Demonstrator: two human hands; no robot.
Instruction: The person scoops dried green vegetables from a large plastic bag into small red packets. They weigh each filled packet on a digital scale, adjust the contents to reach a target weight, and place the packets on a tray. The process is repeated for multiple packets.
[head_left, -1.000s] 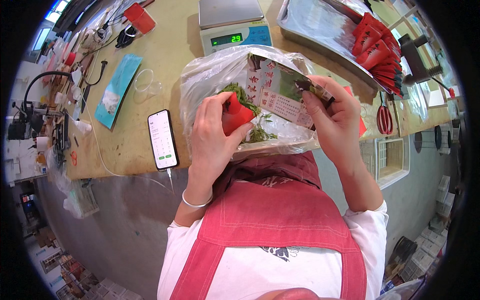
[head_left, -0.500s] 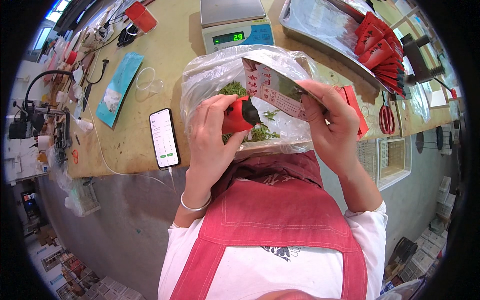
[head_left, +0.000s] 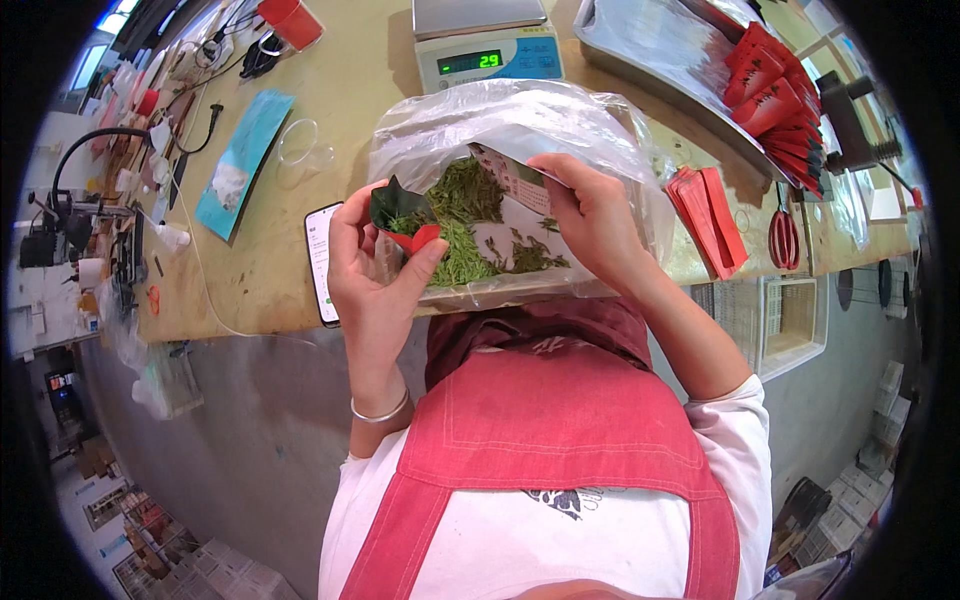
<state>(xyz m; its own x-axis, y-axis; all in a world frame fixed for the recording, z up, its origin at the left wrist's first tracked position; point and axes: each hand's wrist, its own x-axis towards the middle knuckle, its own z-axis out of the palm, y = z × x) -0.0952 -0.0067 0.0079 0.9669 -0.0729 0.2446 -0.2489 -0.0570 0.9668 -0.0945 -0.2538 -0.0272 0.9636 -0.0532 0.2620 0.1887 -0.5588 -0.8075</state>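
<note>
My left hand (head_left: 366, 272) is closed round a small red pouch (head_left: 412, 240). Its dark mouth gapes, and green leaves show inside. In my right hand (head_left: 602, 218), a printed card (head_left: 518, 180) is pinched by its right end. The card slants down to the left, its far end over the leaf pile. Loose green tea-like leaves (head_left: 455, 235) lie beneath both hands, heaped at the left and thinner toward the right. A clear plastic liner (head_left: 425, 130) surrounds them; whatever container it lines is mostly hidden.
A scale (head_left: 487, 62) stands beyond the liner. At the far right, a metal tray (head_left: 660, 95) carries several red pouches (head_left: 765, 95). Flat red packets (head_left: 705, 220) and scissors (head_left: 784, 235) lie to the right. A phone (head_left: 320, 262) and a teal bag (head_left: 243, 165) are left.
My left hand has moved left with the pouch, whose mouth now faces up and shows leaves. My right hand has brought the card left, lower over the leaf pile.
</note>
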